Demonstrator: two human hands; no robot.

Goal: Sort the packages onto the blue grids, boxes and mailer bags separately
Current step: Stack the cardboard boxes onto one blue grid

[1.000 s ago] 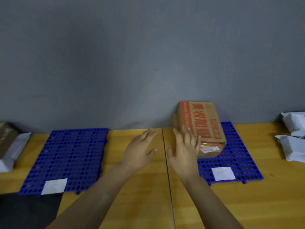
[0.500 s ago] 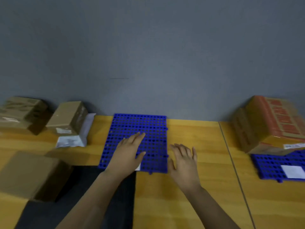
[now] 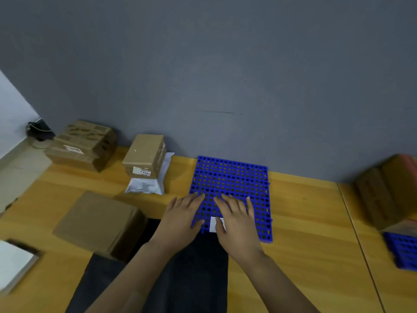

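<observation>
A blue grid [image 3: 232, 177] lies on the wooden table in the middle, bare but for a white label at its near edge. My left hand [image 3: 182, 219] and my right hand [image 3: 237, 220] hover flat over its near edge, fingers straight, holding nothing. To the left, a small cardboard box [image 3: 145, 155] sits on a white mailer bag [image 3: 146, 185]. A larger plain box [image 3: 97, 219] stands nearer me at the left, and a taped box [image 3: 83, 144] is at the far left. A second blue grid [image 3: 404, 251] at the right edge carries a red-printed box [image 3: 388, 193].
A grey wall runs right behind the table. A dark gap [image 3: 187, 267] in the table's front edge is under my forearms. A white flat item [image 3: 13, 265] lies at the near left. A seam [image 3: 358, 245] splits the tabletop on the right.
The view has swung left from the red-printed box to the left grid. Both hands moved with it, from beside that box to over the left grid's near edge.
</observation>
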